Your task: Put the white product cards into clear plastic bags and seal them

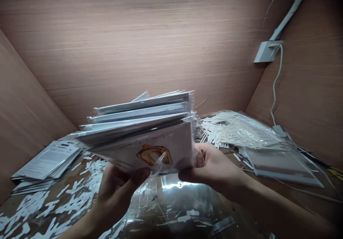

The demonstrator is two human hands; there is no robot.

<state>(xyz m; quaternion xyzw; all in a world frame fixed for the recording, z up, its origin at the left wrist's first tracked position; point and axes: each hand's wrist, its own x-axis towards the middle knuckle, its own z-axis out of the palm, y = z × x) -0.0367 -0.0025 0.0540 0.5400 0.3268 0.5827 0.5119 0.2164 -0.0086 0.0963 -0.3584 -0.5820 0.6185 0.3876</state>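
A thick stack of flat packets in clear plastic sleeves [166, 138] is held up in the middle, tilted toward me. Its front packet carries a golden-brown curved picture on a pale ground. My left hand [120, 185] grips the stack's lower left edge, thumb across the front. At the lower right corner, my right hand [206, 165] is closed on the same stack, its thumb on the front face. Most fingers of both hands are hidden behind the packets. Beneath the stack, a clear plastic sheet [187, 199] lies on the table and reflects light.
Printed cards [45, 160] are piled at the left. White paper strips [77, 196] litter the table beside them. At the right lie a plastic bag of white strips [241, 131] and a clear flat sleeve [284, 167]. A socket box [268, 51] with a cable hangs on the wooden wall.
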